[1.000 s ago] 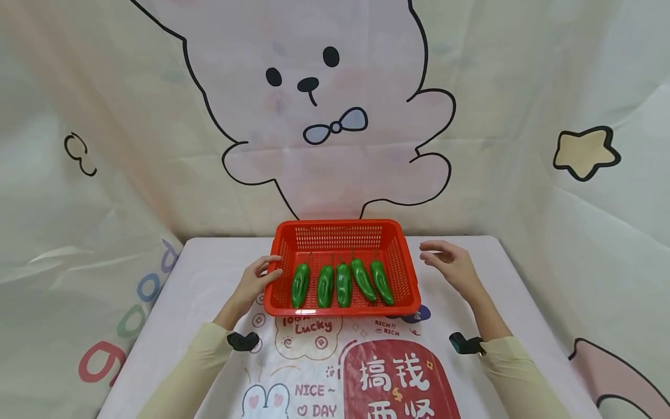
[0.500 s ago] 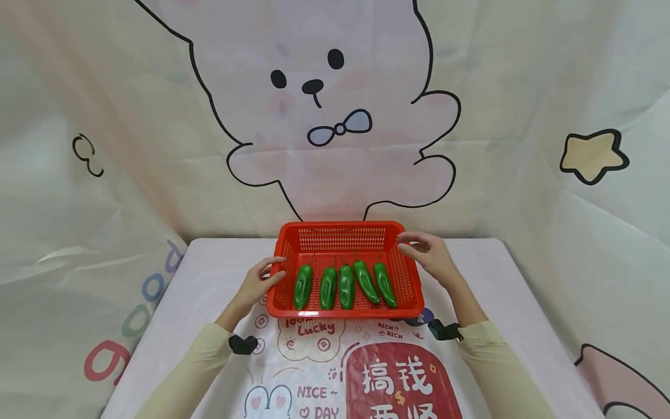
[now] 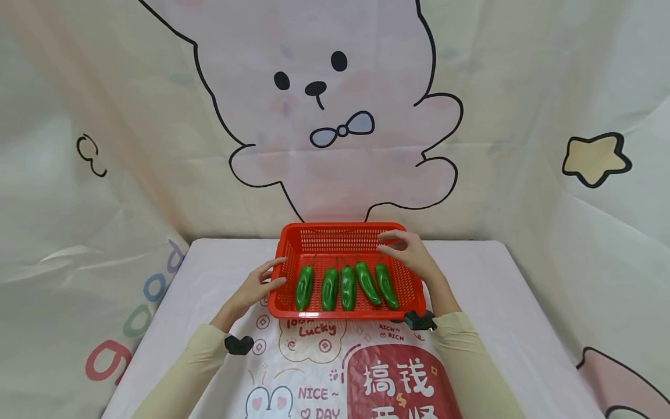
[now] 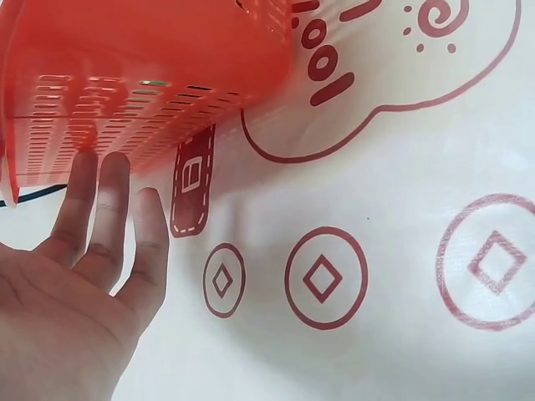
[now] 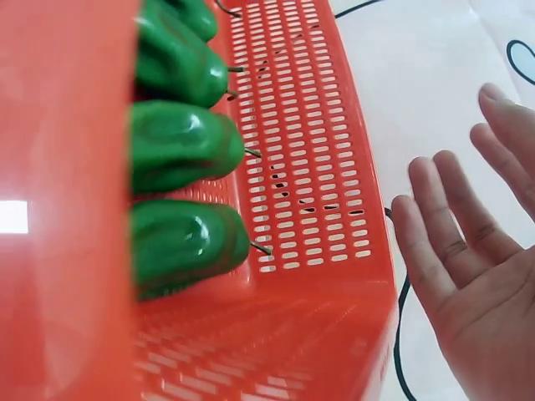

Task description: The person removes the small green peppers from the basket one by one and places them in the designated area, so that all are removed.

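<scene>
A red plastic basket (image 3: 342, 315) with slotted walls holds several glossy green peppers (image 3: 348, 289), lined up side by side with their stems toward the far wall. My left hand (image 3: 255, 286) is at the basket's left side; in the left wrist view its fingertips touch the slotted outer wall (image 4: 63, 138), fingers fairly straight. Over the basket's right part hovers my right hand (image 3: 412, 254), fingers extended and loosely spread, holding nothing. Nearest below it is the rightmost pepper (image 3: 386, 286). The right wrist view shows that hand (image 5: 476, 267) apart from the peppers.
The basket stands on a white table (image 3: 466, 273) covered by a printed cloth with red lettering (image 3: 395, 378). Behind it hangs a backdrop with a cartoon bear (image 3: 340, 163). A dark wrist mount (image 3: 420, 320) sits on the right forearm, close to the basket's front right corner.
My right hand has moved left from beside the basket to over its right part. The left hand stays at the left side, and the peppers lie as before.
</scene>
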`<action>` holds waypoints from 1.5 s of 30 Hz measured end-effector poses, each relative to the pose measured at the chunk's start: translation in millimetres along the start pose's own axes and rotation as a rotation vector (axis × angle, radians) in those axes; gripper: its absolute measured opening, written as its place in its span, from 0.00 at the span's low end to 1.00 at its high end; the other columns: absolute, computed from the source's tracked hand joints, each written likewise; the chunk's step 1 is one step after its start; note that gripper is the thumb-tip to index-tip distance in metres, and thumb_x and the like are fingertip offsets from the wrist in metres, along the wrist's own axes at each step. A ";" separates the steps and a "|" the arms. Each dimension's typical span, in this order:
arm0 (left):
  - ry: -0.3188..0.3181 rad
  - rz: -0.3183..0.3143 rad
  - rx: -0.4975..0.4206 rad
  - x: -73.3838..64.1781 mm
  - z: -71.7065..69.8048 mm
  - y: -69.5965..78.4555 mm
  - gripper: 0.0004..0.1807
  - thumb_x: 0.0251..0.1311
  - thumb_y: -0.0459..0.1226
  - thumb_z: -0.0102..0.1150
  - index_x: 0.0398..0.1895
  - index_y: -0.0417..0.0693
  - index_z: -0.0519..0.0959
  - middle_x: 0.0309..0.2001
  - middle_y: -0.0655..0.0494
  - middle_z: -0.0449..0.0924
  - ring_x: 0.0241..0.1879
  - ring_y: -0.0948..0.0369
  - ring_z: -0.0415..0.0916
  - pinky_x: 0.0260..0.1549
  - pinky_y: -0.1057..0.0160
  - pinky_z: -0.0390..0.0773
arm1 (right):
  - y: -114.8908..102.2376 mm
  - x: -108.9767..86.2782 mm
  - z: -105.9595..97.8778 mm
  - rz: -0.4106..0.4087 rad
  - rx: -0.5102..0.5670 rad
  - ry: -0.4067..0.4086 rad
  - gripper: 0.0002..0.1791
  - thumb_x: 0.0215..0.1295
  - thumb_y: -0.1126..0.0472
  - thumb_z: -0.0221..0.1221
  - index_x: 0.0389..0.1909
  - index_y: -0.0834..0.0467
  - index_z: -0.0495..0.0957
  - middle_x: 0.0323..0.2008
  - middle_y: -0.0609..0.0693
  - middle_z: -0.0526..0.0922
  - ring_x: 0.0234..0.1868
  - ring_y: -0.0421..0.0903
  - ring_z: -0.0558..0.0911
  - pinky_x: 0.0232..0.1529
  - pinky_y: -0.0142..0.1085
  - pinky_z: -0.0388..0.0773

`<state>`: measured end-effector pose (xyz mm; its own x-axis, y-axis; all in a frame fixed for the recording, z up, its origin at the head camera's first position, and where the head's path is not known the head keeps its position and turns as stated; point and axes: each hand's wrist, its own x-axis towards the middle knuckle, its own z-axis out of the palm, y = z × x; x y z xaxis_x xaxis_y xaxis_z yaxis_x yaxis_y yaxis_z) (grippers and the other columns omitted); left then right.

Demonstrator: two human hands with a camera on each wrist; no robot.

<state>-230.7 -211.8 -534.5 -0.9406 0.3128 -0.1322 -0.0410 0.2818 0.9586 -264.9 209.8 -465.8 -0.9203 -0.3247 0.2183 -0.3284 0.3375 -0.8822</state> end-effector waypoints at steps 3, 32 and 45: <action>0.008 -0.004 0.005 -0.2 -0.3 0.0 0.33 0.71 0.42 0.62 0.76 0.58 0.64 0.68 0.36 0.66 0.59 0.42 0.73 0.46 0.51 0.84 | -0.4 4.4 3.8 0.025 -0.013 -0.004 0.20 0.67 0.64 0.67 0.58 0.64 0.80 0.57 0.63 0.80 0.47 0.57 0.85 0.49 0.46 0.83; 0.030 -0.022 0.006 0.1 4.1 2.8 0.32 0.73 0.38 0.59 0.77 0.56 0.63 0.71 0.36 0.62 0.63 0.38 0.67 0.46 0.49 0.84 | 41.5 26.4 42.0 0.177 0.033 -0.026 0.24 0.67 0.63 0.67 0.59 0.72 0.77 0.56 0.66 0.80 0.58 0.61 0.77 0.53 0.55 0.79; 0.002 -0.017 -0.020 -5.5 5.7 18.1 0.32 0.73 0.36 0.58 0.77 0.47 0.61 0.68 0.29 0.63 0.59 0.32 0.69 0.43 0.49 0.85 | 46.7 39.7 50.3 0.187 0.005 -0.091 0.25 0.65 0.64 0.69 0.61 0.69 0.77 0.59 0.64 0.79 0.60 0.61 0.75 0.59 0.57 0.74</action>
<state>-224.4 -203.3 -517.9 -0.9404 0.3063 -0.1476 -0.0634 0.2687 0.9611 -306.1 168.2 -519.2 -0.9419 -0.3356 0.0123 -0.1525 0.3947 -0.9061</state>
